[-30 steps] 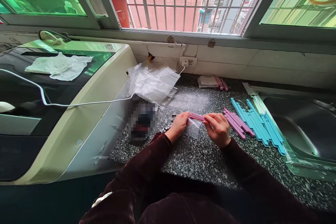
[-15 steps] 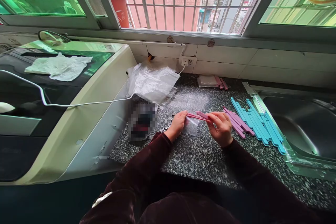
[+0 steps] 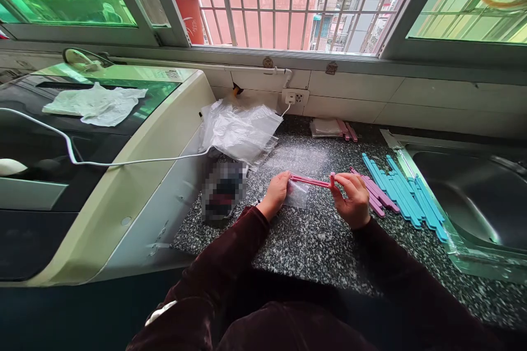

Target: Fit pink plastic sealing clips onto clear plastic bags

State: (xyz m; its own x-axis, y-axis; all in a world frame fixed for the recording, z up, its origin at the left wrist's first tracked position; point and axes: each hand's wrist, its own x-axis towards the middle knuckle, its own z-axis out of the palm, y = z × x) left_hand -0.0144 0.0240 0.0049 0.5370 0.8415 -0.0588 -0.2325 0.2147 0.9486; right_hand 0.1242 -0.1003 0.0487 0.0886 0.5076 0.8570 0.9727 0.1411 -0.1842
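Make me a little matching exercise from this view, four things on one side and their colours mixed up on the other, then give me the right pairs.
Things:
1. strip held by the left hand and right hand
2. strips nearest the sink
3. pot outside the window
4. cable at the left

Colours:
A. blue
B. white
C. pink
D. orange-red

Pairs:
1-C
2-A
3-D
4-B
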